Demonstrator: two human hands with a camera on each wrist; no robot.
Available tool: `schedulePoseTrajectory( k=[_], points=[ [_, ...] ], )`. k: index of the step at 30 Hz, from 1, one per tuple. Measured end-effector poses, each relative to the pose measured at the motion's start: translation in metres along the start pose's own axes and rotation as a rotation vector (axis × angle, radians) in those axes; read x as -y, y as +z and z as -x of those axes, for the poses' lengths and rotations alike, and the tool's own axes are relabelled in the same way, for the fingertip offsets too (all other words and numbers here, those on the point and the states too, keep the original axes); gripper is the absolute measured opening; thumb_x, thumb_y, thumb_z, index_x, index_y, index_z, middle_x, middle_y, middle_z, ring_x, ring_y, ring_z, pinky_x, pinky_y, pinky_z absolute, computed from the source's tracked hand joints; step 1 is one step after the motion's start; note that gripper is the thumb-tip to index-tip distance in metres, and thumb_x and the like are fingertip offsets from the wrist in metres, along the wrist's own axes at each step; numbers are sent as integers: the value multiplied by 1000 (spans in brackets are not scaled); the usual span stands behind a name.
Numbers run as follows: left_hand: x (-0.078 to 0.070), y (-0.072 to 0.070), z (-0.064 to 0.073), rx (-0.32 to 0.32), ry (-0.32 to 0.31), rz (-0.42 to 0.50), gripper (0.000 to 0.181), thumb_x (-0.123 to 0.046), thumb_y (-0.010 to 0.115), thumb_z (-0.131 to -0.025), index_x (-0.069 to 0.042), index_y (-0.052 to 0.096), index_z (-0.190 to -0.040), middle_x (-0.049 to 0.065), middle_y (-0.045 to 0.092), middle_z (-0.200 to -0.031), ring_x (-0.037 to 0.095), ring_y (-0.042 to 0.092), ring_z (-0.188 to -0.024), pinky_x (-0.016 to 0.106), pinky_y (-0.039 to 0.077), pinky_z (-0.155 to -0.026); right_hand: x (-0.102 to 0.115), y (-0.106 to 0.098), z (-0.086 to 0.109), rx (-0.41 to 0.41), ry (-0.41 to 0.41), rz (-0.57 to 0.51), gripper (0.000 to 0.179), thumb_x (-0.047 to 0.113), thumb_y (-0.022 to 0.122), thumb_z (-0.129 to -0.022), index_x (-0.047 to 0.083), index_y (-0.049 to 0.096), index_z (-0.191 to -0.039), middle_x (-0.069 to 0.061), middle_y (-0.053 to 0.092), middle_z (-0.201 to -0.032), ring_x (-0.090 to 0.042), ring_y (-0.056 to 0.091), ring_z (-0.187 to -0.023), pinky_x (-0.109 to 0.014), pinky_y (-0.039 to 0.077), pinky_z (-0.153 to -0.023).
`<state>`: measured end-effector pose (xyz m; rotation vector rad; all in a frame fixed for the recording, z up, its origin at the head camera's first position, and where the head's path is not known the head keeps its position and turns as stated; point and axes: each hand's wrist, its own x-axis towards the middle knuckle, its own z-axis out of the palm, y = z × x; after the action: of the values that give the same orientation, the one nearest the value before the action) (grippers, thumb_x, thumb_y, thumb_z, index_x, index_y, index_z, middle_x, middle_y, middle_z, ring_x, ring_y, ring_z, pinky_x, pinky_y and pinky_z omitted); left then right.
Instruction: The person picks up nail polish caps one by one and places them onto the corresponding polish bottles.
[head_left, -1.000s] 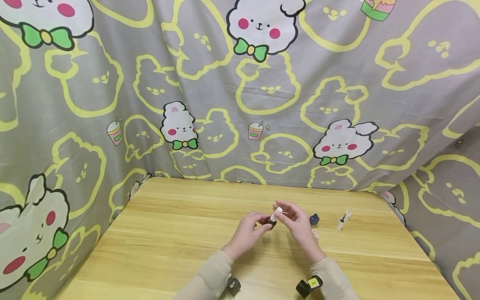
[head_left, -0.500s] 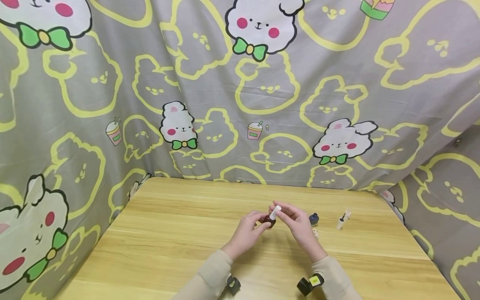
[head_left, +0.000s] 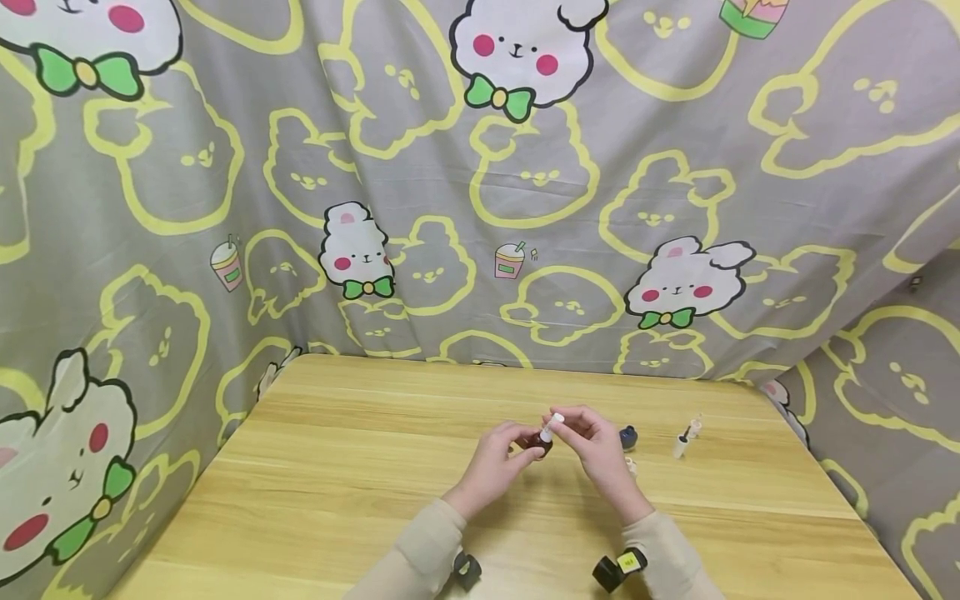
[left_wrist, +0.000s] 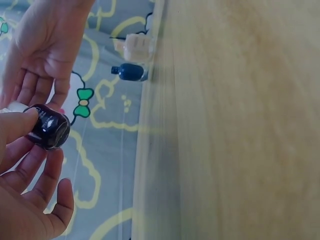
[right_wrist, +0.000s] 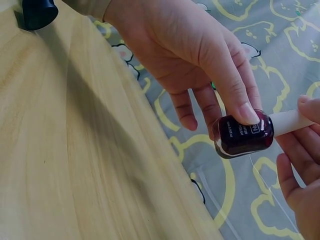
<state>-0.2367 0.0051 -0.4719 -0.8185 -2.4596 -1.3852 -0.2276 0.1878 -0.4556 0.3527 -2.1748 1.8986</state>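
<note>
My left hand [head_left: 495, 462] grips a small dark red nail polish bottle [head_left: 542, 446] between thumb and fingers, just above the table. The bottle's white cap [head_left: 555, 423] points up and to the right, with the fingers and thumb of my right hand [head_left: 600, 450] pinching it. In the right wrist view the bottle [right_wrist: 242, 135] shows white print, and the cap [right_wrist: 290, 122] sits at its neck. Whether cap and bottle are fully screwed together cannot be told. A dark blue nail polish bottle [head_left: 628, 439] stands uncapped just right of my right hand.
Right of the blue bottle a white cap [head_left: 681, 447] stands with its dark brush up, and a pale, clear-looking item [head_left: 696, 428] is behind it. Another whitish object [head_left: 631, 468] is partly hidden by my right wrist. A patterned curtain [head_left: 450, 208] borders the wooden table [head_left: 360, 433].
My right hand's fingers have shifted round the white cap, uncovering more of it and then closing in again. My left hand and the bottle have stayed almost in place.
</note>
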Motion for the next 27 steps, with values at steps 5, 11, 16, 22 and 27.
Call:
schedulePoseTrajectory(
  k=[5,11,16,22,27],
  points=[
    [0,1,0,-2,9,4,24,-25,71,-88,-13,71,-109,-1,71,-97,13,64,-89,24,46,-75,1,3,1,-75,23,13,23,13,72,-88,-2,65,-103,-5,73,-94,-4,67,-83,-19,55,-78],
    [1,3,1,-3,20,-11,20,-26,72,-87,-15,71,-105,-3,70,-94,9,61,-87,21,45,-74,2,6,1,-126,50,6,22,11,74,-85,-4,60,-95,-4,68,-88,-4,63,-77,-18,52,-70],
    [-1,4,2,-8,24,-22,19,-25,73,-87,-16,71,-103,-3,70,-93,8,61,-87,19,42,-74,2,7,2,-155,57,-3,23,8,75,-84,-4,58,-93,-4,67,-87,-4,62,-75,-18,51,-68],
    [-4,4,2,-25,26,-29,17,-24,73,-87,-16,71,-102,-3,69,-90,10,61,-85,18,42,-73,0,10,1,-191,57,0,23,5,76,-82,-4,57,-91,5,65,-82,-3,60,-72,-18,50,-66],
    [-5,5,3,-42,30,-29,16,-22,74,-86,-15,71,-100,-2,69,-88,10,61,-83,16,41,-70,0,12,1,-210,50,-13,26,6,77,-81,-5,55,-88,1,67,-82,-3,62,-72,-18,51,-67]
  ],
)
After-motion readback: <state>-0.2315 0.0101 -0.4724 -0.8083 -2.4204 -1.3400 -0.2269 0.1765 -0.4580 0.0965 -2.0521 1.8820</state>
